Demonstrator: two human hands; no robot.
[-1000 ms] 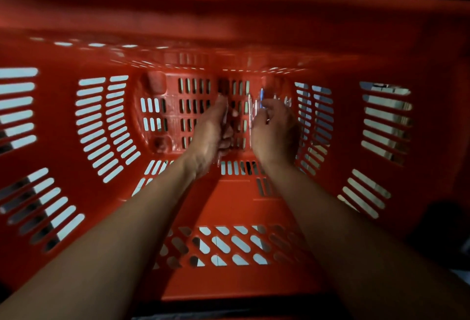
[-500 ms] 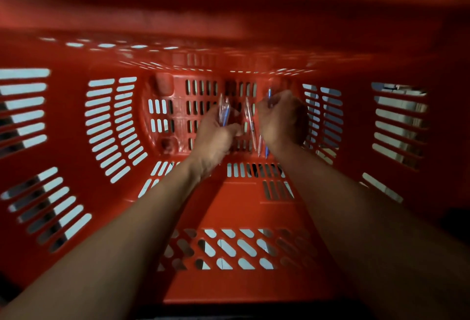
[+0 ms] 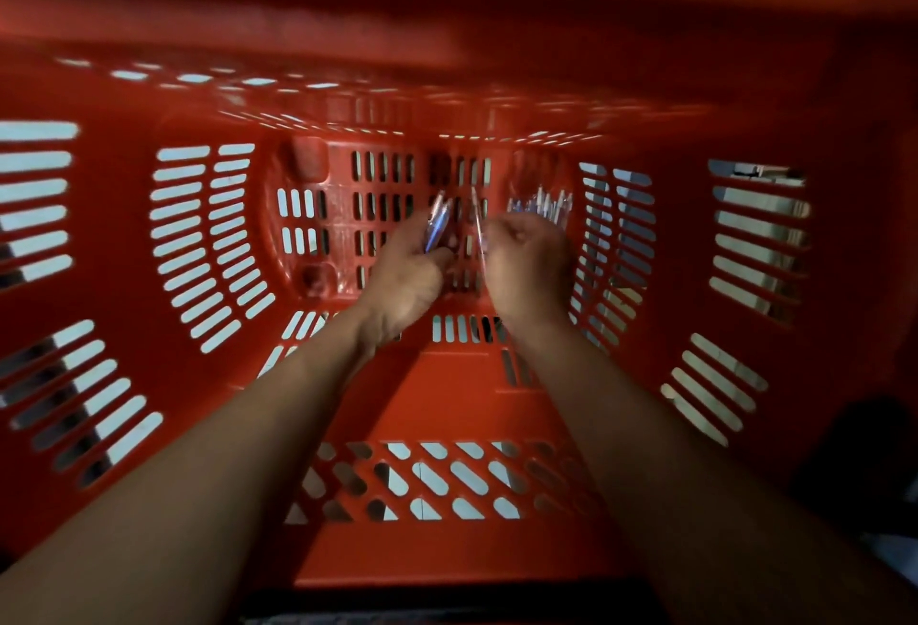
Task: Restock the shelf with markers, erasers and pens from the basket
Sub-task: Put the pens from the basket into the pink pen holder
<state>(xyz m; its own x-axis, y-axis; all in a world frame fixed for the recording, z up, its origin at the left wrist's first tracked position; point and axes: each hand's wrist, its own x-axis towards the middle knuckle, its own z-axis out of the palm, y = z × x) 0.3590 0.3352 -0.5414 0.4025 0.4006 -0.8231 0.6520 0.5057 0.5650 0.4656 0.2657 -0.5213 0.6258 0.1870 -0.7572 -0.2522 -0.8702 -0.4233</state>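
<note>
A: Head view, both arms down in the red basket [image 3: 124, 376]. Left hand [image 3: 405, 279] is curled round a couple of pens [image 3: 437, 227], blue-tinted clear barrels poking up past the fingers. Right hand [image 3: 529, 269] pinches one thin clear pen [image 3: 478, 222], fingers curled.

B: Anything left on the floor of it?

A: A loose bunch of pens [image 3: 544, 204] at the far right corner, just beyond the right hand. Can't make out markers or erasers (dark, blurry). Shelf isn't in frame.

B: Handling?

A: My read: light, stiff, smooth plastic, so slippery when bundled. Clear barrels probably crack if squeezed hard or levered against the slots.

B: Grip point?

A: Mid-barrel, several held parallel in a closed fist. Holding near the tips would let them fan out and drop. Tips could also snag in the floor slots, so lift straight up.
</note>
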